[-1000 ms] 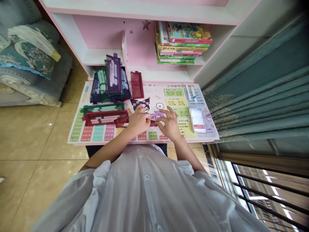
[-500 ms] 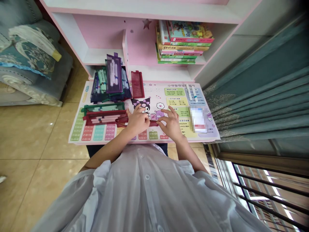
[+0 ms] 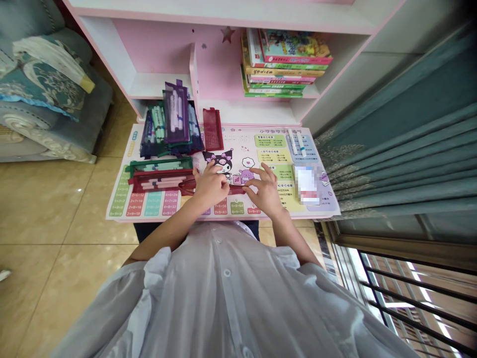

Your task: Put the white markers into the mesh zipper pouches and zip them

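A dark red mesh zip pouch (image 3: 188, 187) lies across the printed desk mat (image 3: 261, 144), running under both hands. My left hand (image 3: 210, 186) curls over its middle, hiding most of it. My right hand (image 3: 265, 190) pinches its right end (image 3: 237, 189) between fingertips and thumb. To the left, a red mesh pouch holding pens (image 3: 162, 182) lies against a green pouch (image 3: 160, 166). Beyond them stands a heap of mesh pouches (image 3: 172, 127) in purple, green and navy, next to an empty-looking red mesh pouch (image 3: 212, 130).
Two white markers (image 3: 297, 142) and a blurred white box (image 3: 307, 185) lie on the mat's right side. A pink shelf unit (image 3: 156, 49) with books (image 3: 286, 62) rises behind. A sofa (image 3: 44, 94) stands left, a teal curtain (image 3: 395, 164) right.
My left hand has shifted slightly to the left along the pouch. The right hand keeps nearly the same place, and the view has drifted slightly.
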A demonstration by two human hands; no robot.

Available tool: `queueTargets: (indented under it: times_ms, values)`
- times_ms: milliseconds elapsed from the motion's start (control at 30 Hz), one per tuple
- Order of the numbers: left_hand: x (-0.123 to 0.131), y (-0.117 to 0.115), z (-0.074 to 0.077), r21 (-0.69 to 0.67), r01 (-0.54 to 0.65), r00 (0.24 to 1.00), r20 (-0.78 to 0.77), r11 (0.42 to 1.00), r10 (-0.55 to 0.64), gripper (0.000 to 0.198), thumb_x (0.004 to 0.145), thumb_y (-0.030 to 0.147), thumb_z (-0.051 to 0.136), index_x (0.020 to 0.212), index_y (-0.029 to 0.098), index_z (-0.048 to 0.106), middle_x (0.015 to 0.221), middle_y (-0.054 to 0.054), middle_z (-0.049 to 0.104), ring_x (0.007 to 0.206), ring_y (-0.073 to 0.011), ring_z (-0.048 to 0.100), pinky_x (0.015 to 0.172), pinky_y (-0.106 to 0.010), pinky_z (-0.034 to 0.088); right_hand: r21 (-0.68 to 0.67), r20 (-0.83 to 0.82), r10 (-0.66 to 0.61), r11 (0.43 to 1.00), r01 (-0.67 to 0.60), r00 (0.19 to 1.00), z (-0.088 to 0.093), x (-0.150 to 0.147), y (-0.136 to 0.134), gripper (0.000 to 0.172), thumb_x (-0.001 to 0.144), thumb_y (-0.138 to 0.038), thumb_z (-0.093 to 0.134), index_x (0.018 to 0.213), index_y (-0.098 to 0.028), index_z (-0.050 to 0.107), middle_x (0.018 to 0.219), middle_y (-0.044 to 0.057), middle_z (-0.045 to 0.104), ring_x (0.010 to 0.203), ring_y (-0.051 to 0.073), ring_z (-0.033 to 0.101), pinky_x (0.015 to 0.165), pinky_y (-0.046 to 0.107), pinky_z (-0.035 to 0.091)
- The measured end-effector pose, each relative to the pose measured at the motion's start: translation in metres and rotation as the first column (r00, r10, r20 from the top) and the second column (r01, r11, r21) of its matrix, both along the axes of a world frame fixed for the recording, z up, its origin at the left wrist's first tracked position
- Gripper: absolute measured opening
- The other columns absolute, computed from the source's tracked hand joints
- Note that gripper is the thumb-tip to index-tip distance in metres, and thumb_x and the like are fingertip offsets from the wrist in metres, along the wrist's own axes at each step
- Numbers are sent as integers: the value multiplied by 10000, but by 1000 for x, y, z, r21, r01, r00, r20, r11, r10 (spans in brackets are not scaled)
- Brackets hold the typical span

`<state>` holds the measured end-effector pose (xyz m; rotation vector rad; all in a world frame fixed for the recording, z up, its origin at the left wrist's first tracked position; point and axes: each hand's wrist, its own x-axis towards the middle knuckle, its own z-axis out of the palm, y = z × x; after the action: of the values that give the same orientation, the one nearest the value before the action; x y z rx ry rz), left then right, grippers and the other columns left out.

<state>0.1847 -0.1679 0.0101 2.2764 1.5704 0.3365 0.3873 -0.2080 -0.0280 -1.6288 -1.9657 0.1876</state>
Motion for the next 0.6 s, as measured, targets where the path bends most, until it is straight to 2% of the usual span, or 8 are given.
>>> queueTargets:
  times_ms: [133,333,600]
  values:
    - [-3,0,-1,0,-4,1000,10,1000,4,188,847,235,586,733,241,736,1385,-50,645,1473,-362,387,1165,-779,206,8,7,-1,1000,1,1000,0,0,0,145,868,-298,672,762,-242,754,1330,89,654,1459,406,393,1115,660,373]
    - [-7,0,1,-26,-21,1000,0,999,21,207,855,241,574,747,244,751,1403,-40,626,1478,-399,369,1156,-808,191,-2,31,-4,1000,4,999,0,2,0,143,874,-311,679,783,-232,756,1333,101,650,1459,417,393,1118,667,375]
    - [-10,0,-4,-13,-33,999,6,999,33,185,851,242,589,745,247,741,1399,-43,633,1472,-381,381,1173,-787,194,1,5,0,1000,0,1000,0,3,0,139,868,-305,674,768,-244,750,1333,84,650,1463,415,384,1117,679,360]
